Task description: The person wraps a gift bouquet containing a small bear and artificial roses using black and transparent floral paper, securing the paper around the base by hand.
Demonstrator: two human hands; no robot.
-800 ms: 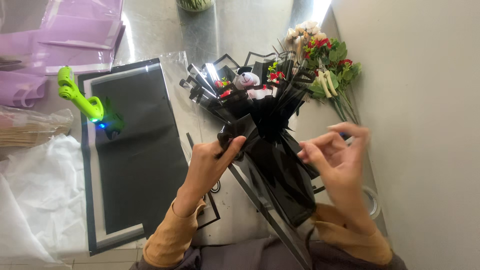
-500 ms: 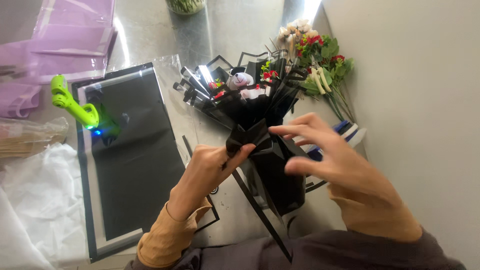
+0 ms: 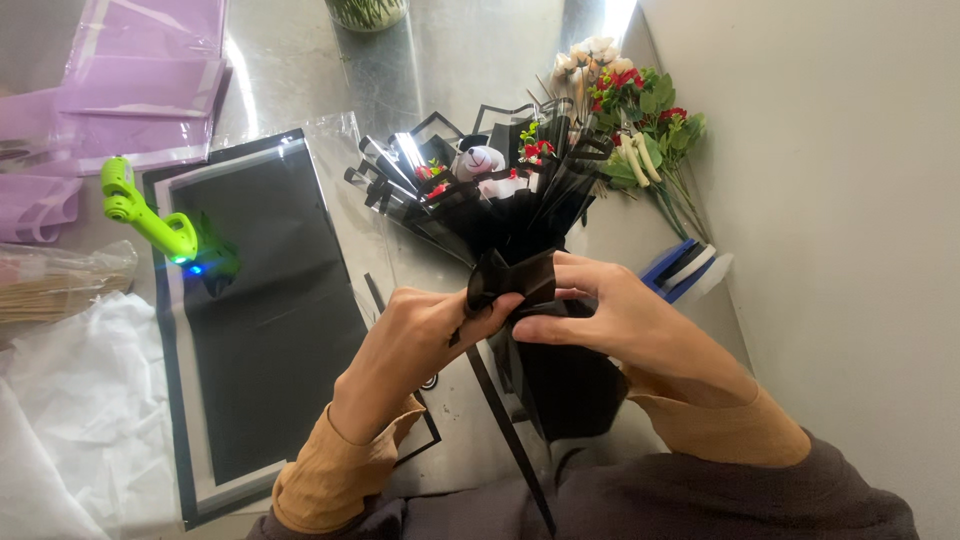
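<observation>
The black ribbon bow [image 3: 512, 280] sits at the neck of the black-wrapped bouquet [image 3: 510, 215] (a small toy peeks out). The left hand [image 3: 415, 345] and right hand [image 3: 610, 320] both pinch it tight; the tying looks half done, so pull gently and evenly. A green glue gun [image 3: 150, 215] lies nearby on the surface [image 3: 450, 60].

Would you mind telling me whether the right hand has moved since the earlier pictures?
Yes. The right hand has come in leftward from the wall side to the black ribbon bow at the bouquet's neck, meeting the left hand.
</observation>
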